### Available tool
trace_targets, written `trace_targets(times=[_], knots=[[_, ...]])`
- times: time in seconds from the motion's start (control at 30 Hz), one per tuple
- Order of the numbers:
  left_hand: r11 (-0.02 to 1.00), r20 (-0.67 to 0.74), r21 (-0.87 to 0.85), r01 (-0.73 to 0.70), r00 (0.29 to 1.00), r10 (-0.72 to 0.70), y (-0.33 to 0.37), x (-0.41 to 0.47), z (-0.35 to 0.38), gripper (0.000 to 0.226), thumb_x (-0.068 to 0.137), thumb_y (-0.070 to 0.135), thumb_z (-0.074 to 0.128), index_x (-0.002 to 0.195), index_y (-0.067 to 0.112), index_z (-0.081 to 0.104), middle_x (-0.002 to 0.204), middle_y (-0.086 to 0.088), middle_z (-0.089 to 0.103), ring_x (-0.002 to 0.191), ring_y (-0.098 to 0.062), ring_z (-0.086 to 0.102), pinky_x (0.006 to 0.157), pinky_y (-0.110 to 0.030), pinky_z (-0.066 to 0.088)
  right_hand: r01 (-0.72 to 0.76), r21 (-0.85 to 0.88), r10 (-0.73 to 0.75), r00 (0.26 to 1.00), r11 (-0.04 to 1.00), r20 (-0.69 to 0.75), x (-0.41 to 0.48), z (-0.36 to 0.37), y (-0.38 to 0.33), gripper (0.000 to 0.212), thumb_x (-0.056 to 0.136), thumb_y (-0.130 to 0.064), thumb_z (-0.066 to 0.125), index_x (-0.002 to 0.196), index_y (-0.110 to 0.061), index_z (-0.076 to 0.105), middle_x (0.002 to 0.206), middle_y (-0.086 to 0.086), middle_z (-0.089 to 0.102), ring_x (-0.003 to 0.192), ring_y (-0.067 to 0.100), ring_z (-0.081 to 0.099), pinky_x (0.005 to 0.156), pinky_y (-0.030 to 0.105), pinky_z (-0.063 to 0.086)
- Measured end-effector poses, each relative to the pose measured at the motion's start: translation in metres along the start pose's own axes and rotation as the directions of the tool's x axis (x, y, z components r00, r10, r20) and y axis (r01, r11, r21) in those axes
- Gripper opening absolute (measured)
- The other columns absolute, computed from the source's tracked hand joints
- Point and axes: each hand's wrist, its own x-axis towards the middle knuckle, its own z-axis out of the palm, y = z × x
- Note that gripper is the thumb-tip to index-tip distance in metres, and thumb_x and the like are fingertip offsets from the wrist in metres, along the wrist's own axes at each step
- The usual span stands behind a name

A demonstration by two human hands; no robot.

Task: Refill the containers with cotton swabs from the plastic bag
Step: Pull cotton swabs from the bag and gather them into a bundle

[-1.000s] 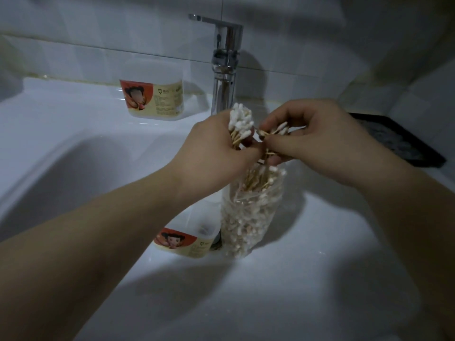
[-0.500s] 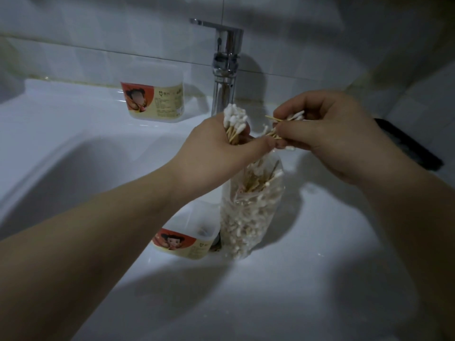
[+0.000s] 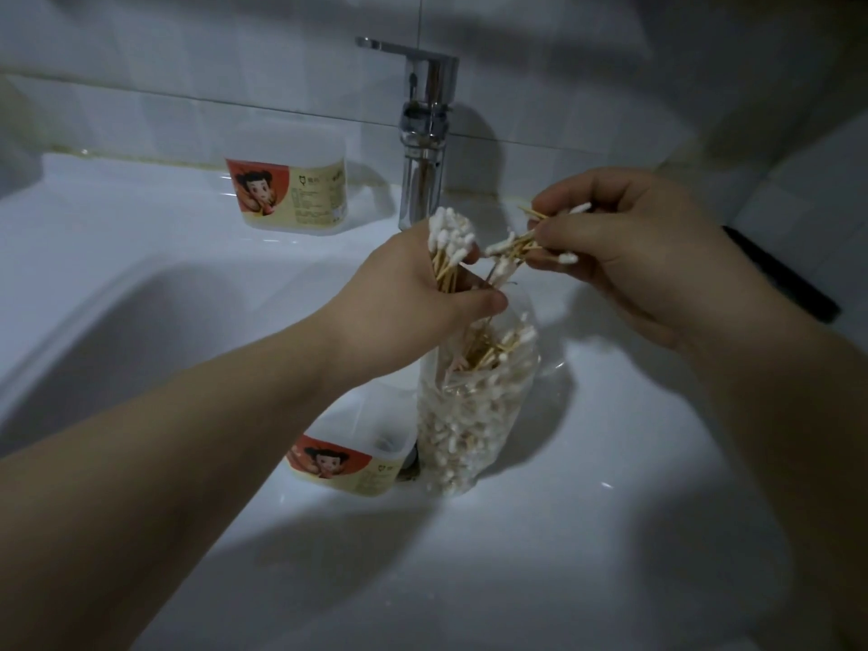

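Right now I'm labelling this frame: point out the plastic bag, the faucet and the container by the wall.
plastic bag (image 3: 469, 429), head view, swab-filled lower part.
faucet (image 3: 420, 180), head view, chrome column.
container by the wall (image 3: 289, 195), head view, printed label.

We cannot read the small print on the far container (image 3: 291, 195). Our left forearm covers much of the near container (image 3: 338, 465). Our left hand (image 3: 413, 293), gripping cotton swabs (image 3: 451, 232), hides the plastic bag (image 3: 469, 429)'s mouth. A dark object (image 3: 789, 281) far right stays unidentifiable.
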Motion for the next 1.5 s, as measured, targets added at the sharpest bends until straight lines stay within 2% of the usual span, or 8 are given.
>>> trace_targets(times=[0.13, 0.3, 0.53, 0.77, 1.0, 1.2, 1.37, 1.5], knots=[[0.999, 0.015, -0.008, 0.036, 0.999, -0.035, 0.001, 0.0, -0.001, 0.028, 0.083, 0.027, 0.083, 0.106, 0.028, 0.067, 0.084, 0.01, 0.074, 0.075, -0.004, 0.068, 0.073, -0.031, 0.057, -0.036, 0.028, 0.037, 0.998, 0.999, -0.049, 0.002, -0.002, 0.0, 0.02, 0.087, 0.012, 0.067, 0.083, -0.007, 0.071, 0.086, 0.016, 0.069, 0.067, 0.017, 0.074, 0.07, 0.019, 0.058], [0.998, 0.026, -0.003, 0.065, 0.998, -0.065, -0.002, 0.0, -0.001, 0.017, 0.086, 0.019, 0.078, 0.075, 0.029, 0.068, 0.06, 0.02, 0.064, 0.058, 0.005, 0.058, 0.064, -0.02, 0.044, -0.036, 0.096, 0.044, 0.996, 0.995, -0.084, 0.002, -0.005, -0.004, 0.019, 0.088, 0.013, 0.066, 0.084, -0.005, 0.069, 0.083, 0.013, 0.067, 0.063, 0.013, 0.072, 0.067, 0.017, 0.057], [0.995, -0.026, -0.051, 0.081, 0.996, -0.083, 0.001, -0.001, 0.001, 0.016, 0.098, 0.033, 0.064, 0.086, 0.023, 0.071, 0.078, 0.012, 0.075, 0.061, 0.007, 0.063, 0.065, -0.022, 0.048, -0.042, 0.058, 0.045, 0.998, 0.997, -0.047, 0.001, -0.003, -0.002, 0.02, 0.087, 0.014, 0.066, 0.082, -0.005, 0.07, 0.076, 0.011, 0.068, 0.065, 0.015, 0.073, 0.068, 0.019, 0.058], [0.995, -0.061, -0.098, 0.024, 0.998, -0.03, 0.003, -0.002, -0.001, 0.016, 0.104, 0.022, 0.055, 0.103, 0.033, 0.067, 0.089, 0.012, 0.078, 0.072, -0.029, 0.058, 0.063, -0.03, 0.05, -0.032, 0.032, 0.033, 0.998, 0.999, -0.052, 0.002, -0.006, -0.001, 0.021, 0.086, 0.013, 0.066, 0.082, -0.006, 0.07, 0.081, 0.013, 0.068, 0.064, 0.015, 0.073, 0.068, 0.019, 0.058], [0.991, -0.121, -0.133, -0.024, 0.993, 0.007, 0.006, 0.0, -0.003, 0.016, 0.103, 0.02, 0.059, 0.104, 0.03, 0.071, 0.089, 0.009, 0.077, 0.063, 0.003, 0.06, 0.062, -0.01, 0.046, -0.019, -0.083, 0.018, 1.0, 0.996, -0.012, 0.001, -0.004, 0.003, 0.024, 0.085, 0.013, 0.068, 0.08, -0.01, 0.073, 0.077, 0.012, 0.066, 0.064, 0.017, 0.073, 0.069, 0.02, 0.059], [0.991, -0.156, -0.119, -0.067, 0.987, 0.048, 0.009, -0.001, -0.003, 0.016, 0.103, 0.03, 0.059, 0.093, 0.026, 0.071, 0.085, 0.015, 0.077, 0.075, -0.026, 0.065, 0.072, -0.04, 0.056, 0.021, -0.234, -0.016, 1.0, 0.972, 0.025, -0.001, -0.005, 0.003, 0.021, 0.083, 0.009, 0.071, 0.087, -0.012, 0.075, 0.069, 0.01, 0.071, 0.068, 0.019, 0.076, 0.07, 0.02, 0.059], [0.985, -0.189, -0.153, -0.079, 0.981, 0.05, 0.008, 0.0, -0.004, 0.016, 0.103, 0.026, 0.059, 0.093, 0.023, 0.071, 0.086, 0.01, 0.077, 0.068, -0.001, 0.065, 0.068, -0.02, 0.056, 0.02, -0.303, 0.002, 0.997, 0.953, 0.071, -0.003, -0.007, 0.003, 0.022, 0.083, 0.008, 0.072, 0.084, -0.013, 0.076, 0.072, 0.009, 0.074, 0.071, 0.021, 0.077, 0.071, 0.022, 0.059], [0.985, -0.212, -0.158, -0.07, 0.977, 0.035, 0.007, 0.002, -0.003, 0.014, 0.102, 0.028, 0.06, 0.095, 0.024, 0.072, 0.087, 0.002, 0.074, 0.074, -0.01, 0.069, 0.083, -0.039, 0.062, 0.055, -0.422, 0.015, 0.987, 0.905, 0.161, -0.008, -0.004, -0.001, 0.02, 0.083, 0.003, 0.074, 0.086, -0.017, 0.077, 0.073, 0.007, 0.077, 0.072, 0.016, 0.077, 0.072, 0.022, 0.055]])
